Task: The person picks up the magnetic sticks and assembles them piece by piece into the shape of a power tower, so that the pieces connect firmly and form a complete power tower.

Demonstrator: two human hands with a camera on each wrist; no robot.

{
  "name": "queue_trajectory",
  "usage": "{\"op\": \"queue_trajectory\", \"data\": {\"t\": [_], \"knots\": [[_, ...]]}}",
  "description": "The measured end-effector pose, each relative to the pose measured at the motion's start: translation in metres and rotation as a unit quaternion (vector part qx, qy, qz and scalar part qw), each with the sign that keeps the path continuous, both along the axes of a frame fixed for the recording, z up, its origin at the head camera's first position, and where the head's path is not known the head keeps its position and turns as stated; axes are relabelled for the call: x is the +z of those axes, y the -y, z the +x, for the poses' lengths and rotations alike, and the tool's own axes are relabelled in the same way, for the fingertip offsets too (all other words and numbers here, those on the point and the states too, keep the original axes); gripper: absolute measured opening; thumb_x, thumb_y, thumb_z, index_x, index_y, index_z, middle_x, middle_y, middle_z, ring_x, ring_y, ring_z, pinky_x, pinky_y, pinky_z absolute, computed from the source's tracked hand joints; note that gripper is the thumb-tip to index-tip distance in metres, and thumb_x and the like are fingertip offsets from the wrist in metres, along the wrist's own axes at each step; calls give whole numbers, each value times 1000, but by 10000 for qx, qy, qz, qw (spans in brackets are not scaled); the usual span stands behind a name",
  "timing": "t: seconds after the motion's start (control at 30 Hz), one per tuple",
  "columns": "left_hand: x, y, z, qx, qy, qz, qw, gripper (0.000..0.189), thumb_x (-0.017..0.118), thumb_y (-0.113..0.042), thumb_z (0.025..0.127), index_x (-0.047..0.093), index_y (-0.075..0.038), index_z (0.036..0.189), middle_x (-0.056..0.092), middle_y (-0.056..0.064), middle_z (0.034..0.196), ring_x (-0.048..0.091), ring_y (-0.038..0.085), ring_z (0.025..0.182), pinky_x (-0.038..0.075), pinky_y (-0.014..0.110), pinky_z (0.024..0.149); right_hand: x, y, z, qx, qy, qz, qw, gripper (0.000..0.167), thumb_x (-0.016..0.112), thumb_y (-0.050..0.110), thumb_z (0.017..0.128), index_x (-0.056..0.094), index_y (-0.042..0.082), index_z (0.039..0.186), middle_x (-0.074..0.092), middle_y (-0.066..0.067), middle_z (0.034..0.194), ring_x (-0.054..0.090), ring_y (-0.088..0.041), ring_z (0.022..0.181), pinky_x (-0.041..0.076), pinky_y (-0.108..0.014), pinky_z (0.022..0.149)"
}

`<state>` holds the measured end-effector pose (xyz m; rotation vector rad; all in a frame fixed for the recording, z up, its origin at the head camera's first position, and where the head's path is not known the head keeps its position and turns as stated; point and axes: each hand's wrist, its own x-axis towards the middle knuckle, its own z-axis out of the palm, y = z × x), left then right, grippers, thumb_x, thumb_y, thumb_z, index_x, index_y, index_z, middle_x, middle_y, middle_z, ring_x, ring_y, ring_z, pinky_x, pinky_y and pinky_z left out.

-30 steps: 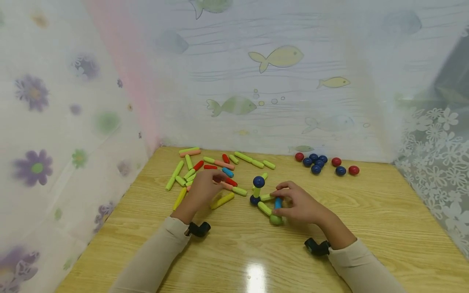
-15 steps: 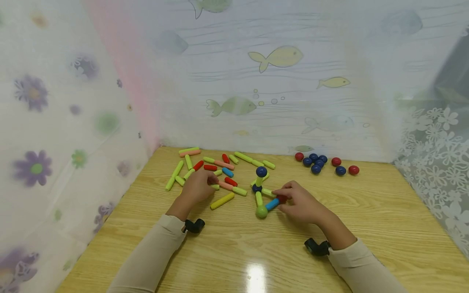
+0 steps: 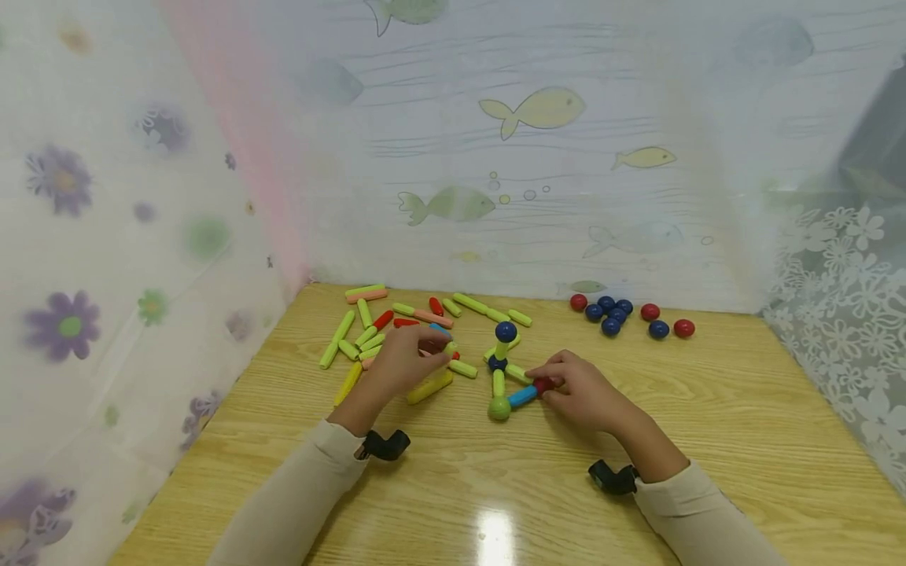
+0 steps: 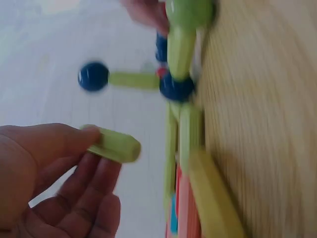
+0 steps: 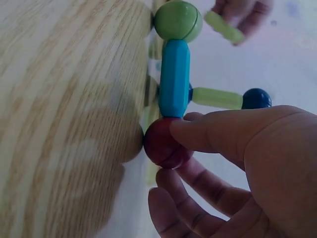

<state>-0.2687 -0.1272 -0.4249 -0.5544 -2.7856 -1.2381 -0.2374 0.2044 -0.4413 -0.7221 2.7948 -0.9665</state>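
Observation:
My left hand [image 3: 405, 360] pinches a short light green stick [image 4: 116, 145] between thumb and fingers, raised over the loose sticks. To its right stands a joined figure of balls and sticks. A dark blue ball [image 3: 498, 362] forms its hub, and an upright green stick [image 4: 133, 80] carries a second dark blue ball [image 3: 506, 332] on top. In front, a green ball [image 3: 499, 407] meets a blue stick [image 5: 175, 78], which ends at a red ball [image 5: 166, 143]. Thumb and fingers of my right hand [image 3: 583, 395] grip that red ball.
Many loose sticks, among them a yellow stick [image 3: 348, 383] and a long green stick [image 3: 337, 339], lie at the left of the wooden table [image 3: 439, 487]. Several blue balls [image 3: 610, 327] and red balls [image 3: 683, 328] rest at the back right. Printed sheets hang behind.
The figure's green ball has swung left and the red ball now shows at my right fingertips. My left hand dipped left among the sticks, then came back right holding a short green stick.

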Motion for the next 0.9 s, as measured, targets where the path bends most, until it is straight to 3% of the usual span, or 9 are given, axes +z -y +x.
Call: {"op": "queue_trajectory", "data": {"t": [0.13, 0.27, 0.4, 0.73, 0.9], "knots": [[2, -22, 16, -431, 218, 611, 9970, 27, 78, -27, 95, 76, -21, 121, 75, -3, 112, 72, 11, 100, 60, 33, 83, 1, 0, 1, 61, -33, -82, 9999, 34, 70, 5, 96, 74, 12, 129, 61, -7, 117, 57, -19, 93, 48, -29, 74], [1, -39, 30, -823, 223, 852, 9927, 23, 79, -28, 94, 76, -22, 116, 75, -7, 110, 72, 8, 98, 60, 30, 83, 2, -1, 1, 140, -63, -142, 9998, 32, 72, 6, 94, 76, 13, 125, 64, -6, 114, 57, -17, 89, 49, -26, 70], [-3, -49, 37, -1007, 263, 947, 9900, 20, 81, -26, 92, 77, -23, 112, 75, -9, 106, 72, 7, 94, 60, 29, 83, 2, -2, 1, 172, -90, -142, 9997, 31, 72, 6, 94, 76, 13, 125, 64, -5, 114, 58, -17, 89, 49, -27, 71], [-15, -54, 37, -1107, 391, 1005, 9880, 19, 83, -22, 90, 77, -23, 108, 75, -9, 103, 72, 7, 93, 60, 28, 82, 1, -2, 1, 202, -150, -117, 9996, 31, 73, 6, 94, 77, 13, 124, 65, -4, 113, 59, -19, 91, 49, -27, 73], [-21, -56, 36, -1138, 268, 533, 9917, 30, 84, -24, 89, 76, -18, 118, 75, -7, 107, 72, 9, 95, 59, 27, 81, 2, -2, 0, 231, -162, -165, 9995, 31, 73, 5, 93, 77, 12, 123, 65, -5, 112, 60, -22, 92, 50, -26, 72]]}}
